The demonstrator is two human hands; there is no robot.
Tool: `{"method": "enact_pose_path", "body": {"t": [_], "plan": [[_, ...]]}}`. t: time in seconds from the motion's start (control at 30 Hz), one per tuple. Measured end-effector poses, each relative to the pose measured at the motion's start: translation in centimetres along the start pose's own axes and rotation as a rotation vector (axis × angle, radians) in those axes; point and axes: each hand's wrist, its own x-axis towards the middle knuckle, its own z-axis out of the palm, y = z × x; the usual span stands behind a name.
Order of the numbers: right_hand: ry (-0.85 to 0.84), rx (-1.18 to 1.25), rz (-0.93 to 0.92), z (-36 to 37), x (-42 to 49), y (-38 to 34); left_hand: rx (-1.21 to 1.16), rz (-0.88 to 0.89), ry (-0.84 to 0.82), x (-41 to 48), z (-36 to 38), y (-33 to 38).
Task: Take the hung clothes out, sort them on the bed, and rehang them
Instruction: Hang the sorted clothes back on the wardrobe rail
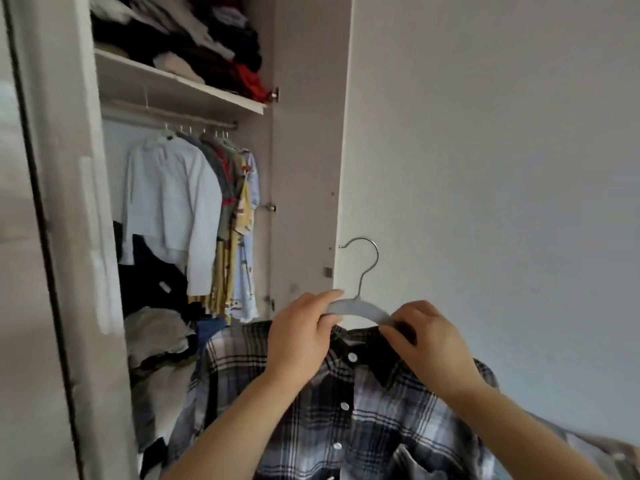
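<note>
While both hands hold it up in front of the open wardrobe point(304, 168), the plaid shirt point(363, 420) hangs low in the middle of the head view. It sits on a pale grey hanger point(360, 308), whose metal hook rises above the hands against the wall point(485, 150). The shirt is checked in black, grey and white, with a dark collar, a row of white buttons down the front and a chest pocket near the bottom edge. The left hand point(301, 341) pinches the hanger's left arm between thumb and curled fingers. The right hand point(427, 341) pinches the dark collar at the hanger's right end, fingertips close together; whether it also grips the hanger under the cloth I cannot tell.

Behind and to the left, a rail point(194, 123) under a white shelf point(180, 88) carries several garments on hangers. A white shirt point(173, 202) hangs nearest, then grey, red, yellow-patterned and light blue pieces pressed together. On the shelf, folded clothes point(207, 39) in black, white and red are stacked. Below the hung garments a loose heap of clothes point(159, 341), dark and beige, fills the bottom. A pale door edge point(52, 237) runs down the left side, and the plain light wall fills the right
</note>
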Motion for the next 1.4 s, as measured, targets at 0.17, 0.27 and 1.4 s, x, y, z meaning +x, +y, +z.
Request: {"method": "enact_pose_path", "body": {"t": [0.17, 0.27, 1.4], "plan": [[-0.014, 0.039, -0.161, 8.2, 9.0, -0.4, 0.102, -0.016, 0.126, 4.9, 0.7, -10.2], [0.013, 0.022, -0.242, 12.6, 14.6, -1.3, 0.139, 0.001, 0.188, 8.4, 0.6, -16.3], [0.485, 0.038, -1.006, 47.8, 72.5, -16.9, 0.653, -0.142, 0.593, 44.8, -9.1, -61.5]]}}
